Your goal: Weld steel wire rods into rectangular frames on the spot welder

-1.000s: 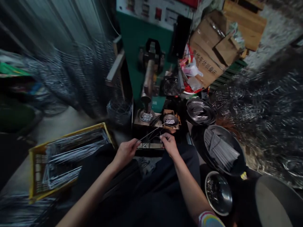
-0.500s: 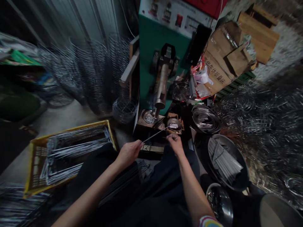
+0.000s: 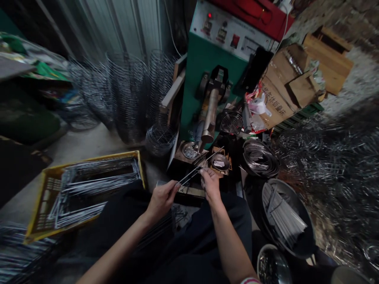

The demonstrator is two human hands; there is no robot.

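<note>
My left hand (image 3: 163, 197) is closed on the near end of a thin metal wire (image 3: 213, 155), which slants up and right past the small dishes. A second thin length of wire runs close beside it toward my right hand; whether the two are one bent piece I cannot tell. My right hand (image 3: 210, 183) pinches at that wire with its fingertips, partly hiding the spot. Just beyond are a round dish of small metal bits (image 3: 189, 150) and a metal bowl (image 3: 225, 162) with a white piece in it. Above them juts the cylindrical arm (image 3: 211, 114) of a green machine (image 3: 197, 59).
On the left stands a yellow crate (image 3: 44, 201) of bent wire frames, with stacked wire baskets (image 3: 126, 94) behind. To the right are a pan (image 3: 309, 236) of straight metal strips, a coil-filled bowl (image 3: 260, 157), a cardboard box (image 3: 278, 94) and heaped wire pieces (image 3: 334, 150).
My right hand has moved left, closer to my left hand, and now meets the wire. The wire points further up and right, and a second length shows. The view has shifted slightly.
</note>
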